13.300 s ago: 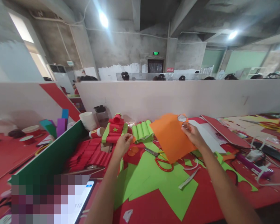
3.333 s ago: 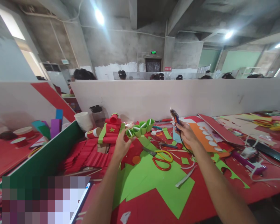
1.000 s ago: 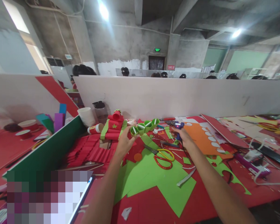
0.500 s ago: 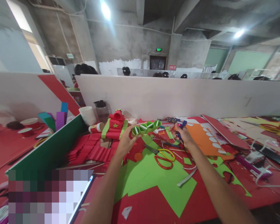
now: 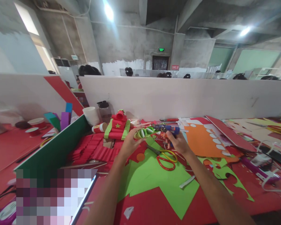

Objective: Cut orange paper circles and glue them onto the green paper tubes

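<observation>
My left hand (image 5: 130, 142) is closed on a joined row of green paper rolls (image 5: 144, 133), whose open ends show white inside. My right hand (image 5: 179, 143) grips a blue hot glue gun (image 5: 172, 129), its nozzle side pointing left. That front end lies at the right end of the rolls; whether it touches them I cannot tell. Below and between the hands, scissors (image 5: 165, 159) with one yellow and one red-orange handle lie partly on a large green paper sheet (image 5: 145, 178). Just left of my left hand stands a red and green paper model (image 5: 117, 126) with a star.
Folded red paper strips (image 5: 91, 147) are piled at left beside a green board (image 5: 53, 140). A white cup (image 5: 91, 115) and a dark-lidded jar (image 5: 104, 111) stand behind. Orange paper (image 5: 198, 140) and cut green scraps (image 5: 231, 178) lie right. A white partition (image 5: 178, 97) closes the back.
My right hand has brought the glue gun left, up to the green rolls. The row of rolls has turned, and part of it is now hidden behind the gun. The view has shifted slightly.
</observation>
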